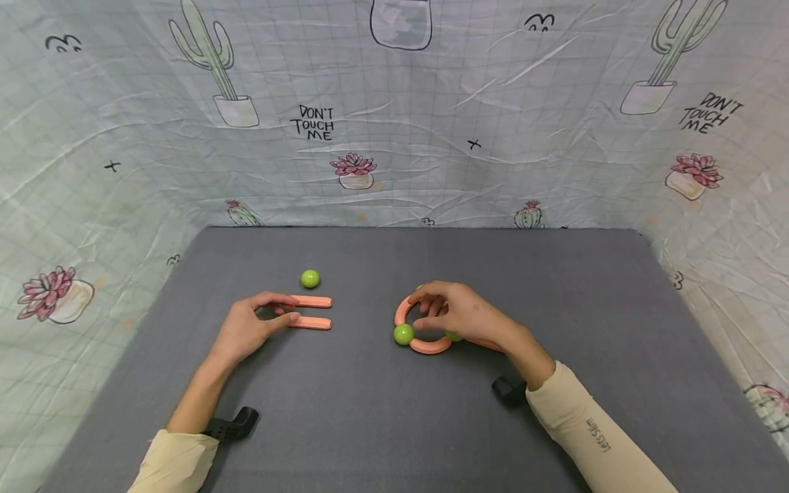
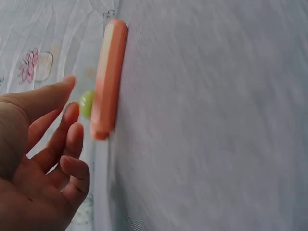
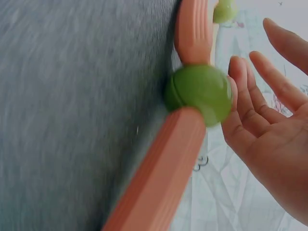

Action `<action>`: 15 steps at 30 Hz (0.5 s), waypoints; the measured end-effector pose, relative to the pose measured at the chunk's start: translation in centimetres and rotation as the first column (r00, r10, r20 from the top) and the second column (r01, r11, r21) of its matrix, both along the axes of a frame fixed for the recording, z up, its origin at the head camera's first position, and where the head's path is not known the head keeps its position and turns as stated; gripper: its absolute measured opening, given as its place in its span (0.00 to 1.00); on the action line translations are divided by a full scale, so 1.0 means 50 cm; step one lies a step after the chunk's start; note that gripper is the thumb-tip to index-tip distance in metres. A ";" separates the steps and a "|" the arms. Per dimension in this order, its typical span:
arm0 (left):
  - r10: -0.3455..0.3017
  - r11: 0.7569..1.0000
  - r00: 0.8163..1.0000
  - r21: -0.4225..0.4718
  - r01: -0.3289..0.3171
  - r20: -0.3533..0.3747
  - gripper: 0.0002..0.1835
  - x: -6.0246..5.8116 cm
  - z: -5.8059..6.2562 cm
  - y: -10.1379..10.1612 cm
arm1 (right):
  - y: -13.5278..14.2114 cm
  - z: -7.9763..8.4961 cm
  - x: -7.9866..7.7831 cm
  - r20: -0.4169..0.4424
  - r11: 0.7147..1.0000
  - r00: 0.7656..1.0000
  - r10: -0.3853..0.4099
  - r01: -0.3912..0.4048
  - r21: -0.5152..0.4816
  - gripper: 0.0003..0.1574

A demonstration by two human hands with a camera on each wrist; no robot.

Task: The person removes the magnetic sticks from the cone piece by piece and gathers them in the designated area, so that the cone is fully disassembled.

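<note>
Two straight orange sticks lie side by side on the left of the table, an upper stick (image 1: 313, 301) and a lower stick (image 1: 314, 323). At their left ends is my left hand (image 1: 243, 329), fingers loosely bent and nothing pinched; the left wrist view has the thumb apart from an orange stick (image 2: 109, 79). My right hand (image 1: 465, 311) hovers over a joined shape of curved orange pieces (image 1: 430, 346) and green balls (image 1: 403, 334), hiding part of it. In the right wrist view its relaxed fingers come right beside a green ball (image 3: 199, 94), from which a straight orange stick (image 3: 159, 168) runs.
A loose green ball (image 1: 310, 279) sits behind the two sticks. The grey table (image 1: 370, 424) ends at a printed cloth (image 1: 401, 137) that rises at the back and both sides. Black wrist mounts (image 1: 237, 424) hang below both forearms.
</note>
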State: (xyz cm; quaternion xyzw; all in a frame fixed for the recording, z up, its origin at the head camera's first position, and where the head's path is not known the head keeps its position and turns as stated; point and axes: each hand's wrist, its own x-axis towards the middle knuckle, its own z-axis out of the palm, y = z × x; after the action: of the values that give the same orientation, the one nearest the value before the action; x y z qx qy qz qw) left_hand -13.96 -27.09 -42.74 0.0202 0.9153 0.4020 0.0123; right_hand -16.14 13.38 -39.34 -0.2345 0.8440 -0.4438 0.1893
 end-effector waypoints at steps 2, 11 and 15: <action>0.009 1.000 1.000 0.020 -0.009 -0.012 0.17 0.000 0.008 0.013 | 0.010 0.003 -0.002 -0.041 1.000 0.999 -0.009 0.009 -0.003 0.25; -0.078 0.979 0.997 0.189 0.082 -0.025 0.20 -0.007 0.031 0.093 | 0.054 0.003 -0.002 -0.118 0.999 0.992 -0.052 0.052 -0.007 0.21; -0.139 0.958 0.989 0.245 0.148 -0.054 0.19 -0.004 0.031 0.137 | 0.070 0.000 0.004 -0.107 0.998 0.992 -0.062 0.061 -0.009 0.21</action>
State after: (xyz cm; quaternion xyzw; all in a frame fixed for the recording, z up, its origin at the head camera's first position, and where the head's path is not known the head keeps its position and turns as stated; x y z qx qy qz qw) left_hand -14.14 -20.26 -41.19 0.0951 0.8540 0.5110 0.0223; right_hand -15.97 16.87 -39.35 -0.2325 0.8584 -0.4387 0.1293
